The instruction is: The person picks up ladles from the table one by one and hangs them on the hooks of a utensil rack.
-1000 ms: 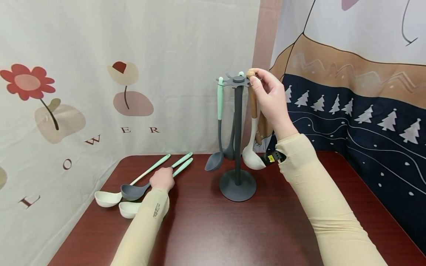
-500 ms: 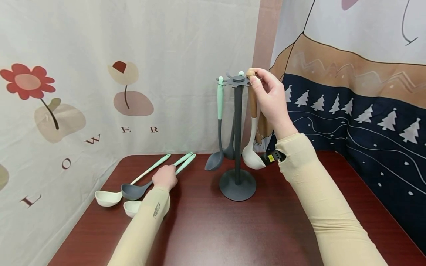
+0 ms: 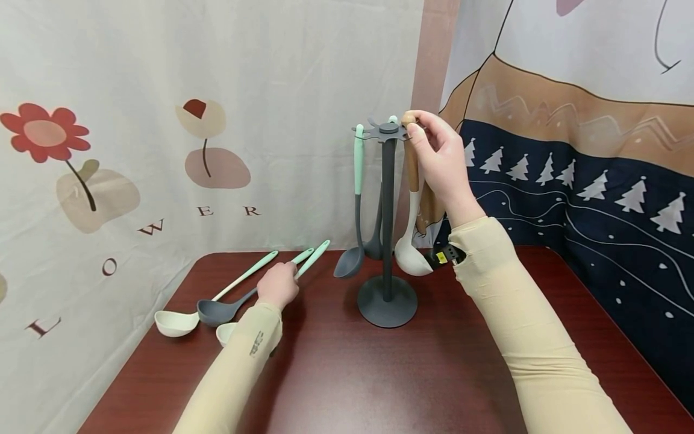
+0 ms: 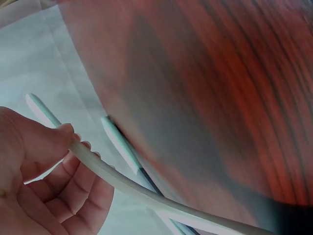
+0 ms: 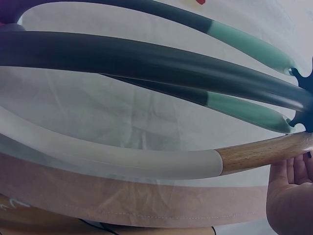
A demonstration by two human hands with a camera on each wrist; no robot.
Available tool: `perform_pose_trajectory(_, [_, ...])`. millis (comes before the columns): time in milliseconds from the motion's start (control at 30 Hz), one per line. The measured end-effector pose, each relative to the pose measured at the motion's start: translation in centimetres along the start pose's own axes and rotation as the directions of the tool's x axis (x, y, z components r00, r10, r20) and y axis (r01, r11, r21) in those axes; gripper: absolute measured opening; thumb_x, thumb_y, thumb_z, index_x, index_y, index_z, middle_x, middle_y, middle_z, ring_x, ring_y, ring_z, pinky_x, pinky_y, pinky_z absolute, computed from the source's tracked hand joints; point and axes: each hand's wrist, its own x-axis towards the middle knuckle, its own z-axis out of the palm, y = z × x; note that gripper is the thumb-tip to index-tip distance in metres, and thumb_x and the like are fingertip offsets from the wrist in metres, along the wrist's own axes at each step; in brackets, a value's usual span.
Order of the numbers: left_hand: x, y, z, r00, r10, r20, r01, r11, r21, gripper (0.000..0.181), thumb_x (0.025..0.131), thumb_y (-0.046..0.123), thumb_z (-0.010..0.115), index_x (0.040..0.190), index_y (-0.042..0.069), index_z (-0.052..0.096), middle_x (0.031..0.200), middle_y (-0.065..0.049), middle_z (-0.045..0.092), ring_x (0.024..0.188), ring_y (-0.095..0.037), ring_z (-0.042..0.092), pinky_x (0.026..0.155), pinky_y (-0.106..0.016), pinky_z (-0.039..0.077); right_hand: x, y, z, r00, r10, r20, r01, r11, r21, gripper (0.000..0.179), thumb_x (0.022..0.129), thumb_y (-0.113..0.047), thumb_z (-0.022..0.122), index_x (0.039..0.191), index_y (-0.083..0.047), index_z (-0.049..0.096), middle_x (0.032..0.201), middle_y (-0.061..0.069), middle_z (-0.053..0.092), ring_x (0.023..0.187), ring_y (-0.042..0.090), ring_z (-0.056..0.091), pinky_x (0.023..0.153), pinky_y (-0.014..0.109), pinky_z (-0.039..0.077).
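My left hand (image 3: 278,286) pinches a cream ladle with a mint handle (image 3: 314,258). In the left wrist view, thumb and fingers close on its pale shaft (image 4: 122,181). The sleeve partly covers its bowl (image 3: 225,333). At the top of a dark grey utensil stand (image 3: 388,211), my right hand (image 3: 441,163) grips the wooden handle of a white ladle (image 3: 413,256), which hangs down beside the pole. The right wrist view has fingers against that wooden handle (image 5: 259,155). Two grey utensils with mint handles hang there too, one a ladle (image 3: 349,262), the other partly behind the pole.
On the table's left lie a dark grey ladle (image 3: 217,312) and another cream ladle (image 3: 176,323), both mint-handled and pointing to the back edge. The stand's round base (image 3: 387,304) rests on the reddish-brown table (image 3: 390,380). Printed curtains (image 3: 303,90) hang behind.
My left hand has moved right and slightly away with the cream ladle, and its handle end has risen off to the right. My right hand stays on the wooden handle.
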Motion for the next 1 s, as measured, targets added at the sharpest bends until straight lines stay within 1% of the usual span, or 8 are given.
perform_pose_trajectory(133, [0.0, 0.6, -0.2, 0.999, 0.012, -0.030, -0.012, 1.000, -0.024, 0.006, 0.091, 0.007, 0.066, 0.088, 0.009, 0.061, 0.086, -0.007, 0.057, 0.075, -0.025, 0.056, 0.058, -0.042, 0.047, 0.0, 0.0, 0.0, 1.000, -0.001, -0.001, 0.001, 1.000, 0.004, 0.037, 0.103, -0.019, 0.055, 0.136, -0.001, 0.057, 0.127, 0.013, 0.058, 0.103, 0.016, 0.053, 0.096, 0.026, 0.046])
perform_pose_trajectory(200, [0.0, 0.8, -0.3, 0.998, 0.019, -0.054, -0.021, 0.999, -0.033, 0.004, 0.090, 0.008, 0.067, 0.092, 0.009, 0.063, 0.088, -0.008, 0.058, 0.078, -0.026, 0.059, 0.060, -0.044, 0.049, 0.0, 0.0, 0.0, 1.000, -0.006, -0.002, 0.006, 1.000, 0.003, 0.037, 0.103, -0.019, 0.055, 0.136, -0.001, 0.057, 0.126, 0.013, 0.059, 0.102, 0.016, 0.053, 0.095, 0.025, 0.046])
perform_pose_trajectory(300, [0.0, 1.1, -0.4, 0.995, 0.031, -0.096, -0.035, 0.998, -0.044, 0.005, 0.089, 0.008, 0.068, 0.093, 0.008, 0.065, 0.087, -0.008, 0.060, 0.079, -0.027, 0.061, 0.060, -0.046, 0.050, -0.1, 0.0, 0.0, 1.000, -0.016, -0.001, 0.016, 1.000, 0.000, 0.037, 0.103, -0.019, 0.054, 0.135, -0.001, 0.058, 0.126, 0.012, 0.059, 0.102, 0.015, 0.053, 0.095, 0.025, 0.046])
perform_pose_trajectory(467, [0.0, 1.6, -0.5, 0.986, 0.051, -0.160, -0.063, 0.995, -0.072, 0.004, 0.090, 0.009, 0.067, 0.089, 0.008, 0.063, 0.085, -0.008, 0.060, 0.077, -0.027, 0.061, 0.058, -0.045, 0.049, 0.0, 0.0, 0.0, 1.000, -0.015, -0.002, 0.015, 1.000, -0.005, 0.037, 0.103, -0.019, 0.054, 0.135, -0.001, 0.058, 0.125, 0.012, 0.059, 0.101, 0.015, 0.053, 0.094, 0.025, 0.046])
perform_pose_trajectory(633, [0.0, 2.2, -0.7, 0.979, 0.050, -0.195, -0.075, 0.989, -0.125, 0.003, 0.092, 0.009, 0.066, 0.094, 0.008, 0.064, 0.090, -0.009, 0.061, 0.082, -0.028, 0.062, 0.062, -0.045, 0.051, 0.0, 0.0, 0.0, 1.000, -0.012, -0.002, 0.012, 1.000, -0.010, 0.037, 0.103, -0.019, 0.054, 0.135, -0.001, 0.058, 0.125, 0.012, 0.059, 0.100, 0.015, 0.052, 0.093, 0.025, 0.046])
perform_pose_trajectory(833, [-0.3, 2.9, -1.1, 0.967, 0.057, -0.250, -0.103, 0.979, -0.176, 0.012, 0.093, 0.008, 0.066, 0.104, 0.006, 0.067, 0.095, -0.012, 0.063, 0.087, -0.031, 0.062, 0.069, -0.047, 0.052, -0.1, 0.1, 0.0, 1.000, -0.023, -0.006, 0.023, 1.000, -0.021, 0.036, 0.103, -0.020, 0.054, 0.134, -0.001, 0.059, 0.121, 0.011, 0.060, 0.099, 0.014, 0.051, 0.091, 0.024, 0.045])
perform_pose_trajectory(1000, [-0.7, 3.5, -1.5, 0.963, 0.050, -0.265, -0.110, 0.969, -0.219, 0.012, 0.094, 0.008, 0.065, 0.106, 0.004, 0.066, 0.096, -0.012, 0.062, 0.089, -0.030, 0.061, 0.071, -0.047, 0.051, -0.2, 0.0, 0.0, 1.000, -0.012, -0.007, 0.012, 1.000, -0.022, 0.037, 0.103, -0.020, 0.054, 0.135, -0.002, 0.058, 0.124, 0.012, 0.059, 0.100, 0.014, 0.052, 0.092, 0.025, 0.045])
